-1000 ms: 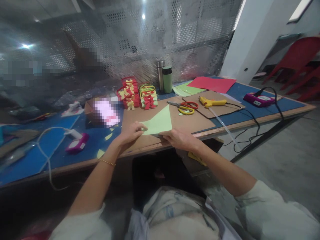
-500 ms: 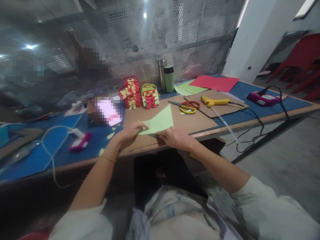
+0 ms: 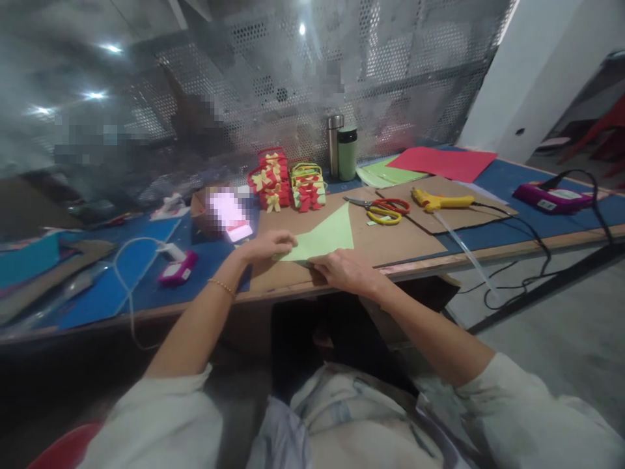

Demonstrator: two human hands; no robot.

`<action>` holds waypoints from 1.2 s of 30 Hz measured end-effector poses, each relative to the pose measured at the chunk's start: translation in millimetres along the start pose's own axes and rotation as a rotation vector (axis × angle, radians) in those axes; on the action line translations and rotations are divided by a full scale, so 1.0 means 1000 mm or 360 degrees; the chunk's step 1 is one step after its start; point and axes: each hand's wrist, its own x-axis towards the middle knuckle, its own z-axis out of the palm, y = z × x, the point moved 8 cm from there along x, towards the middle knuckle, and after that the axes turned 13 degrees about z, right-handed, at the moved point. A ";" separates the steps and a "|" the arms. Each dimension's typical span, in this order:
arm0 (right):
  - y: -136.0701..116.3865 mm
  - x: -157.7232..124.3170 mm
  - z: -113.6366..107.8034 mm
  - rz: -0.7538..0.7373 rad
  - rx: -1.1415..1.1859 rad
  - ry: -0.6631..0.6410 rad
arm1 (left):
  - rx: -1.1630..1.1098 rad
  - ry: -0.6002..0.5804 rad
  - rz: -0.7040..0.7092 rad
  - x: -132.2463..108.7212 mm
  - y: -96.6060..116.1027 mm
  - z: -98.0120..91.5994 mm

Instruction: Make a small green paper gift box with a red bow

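A pale green sheet of paper (image 3: 328, 236) lies on brown cardboard (image 3: 410, 240) near the table's front edge. My left hand (image 3: 271, 245) rests at the paper's left end, its fingers bent and pressed on it. At the lower right edge of the paper is my right hand (image 3: 342, 268), its fingers closed round something small and dark that I cannot make out. Scissors with red and yellow handles (image 3: 385, 210) lie behind and to the right of the paper.
Behind the paper stand small red baskets with bows (image 3: 271, 182), green ones (image 3: 308, 187) and a green bottle (image 3: 347, 155). A yellow glue gun (image 3: 442, 200) lies right, a lit phone (image 3: 230, 215) left. Red paper (image 3: 442, 163) is at the back.
The view has shifted, so the table scene sits further right in the picture. My left hand's fingers are more curled at the paper's left end; my right hand stays at its lower edge.
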 end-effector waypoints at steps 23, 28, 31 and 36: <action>-0.014 0.012 0.008 -0.0070 0.0010 -0.0026 | -0.0431 -0.0097 -0.0022 0.011 -0.013 0.006; -0.020 0.013 0.008 -0.0078 0.0016 0.0000 | -0.0397 -0.0095 -0.0007 0.012 -0.011 0.005; -0.028 0.016 0.007 -0.0092 0.0017 -0.0006 | -0.0362 -0.0108 -0.0012 0.011 -0.010 0.005; -0.032 0.016 0.007 -0.0127 0.0032 -0.0002 | -0.0290 -0.0112 -0.0056 0.010 -0.011 0.005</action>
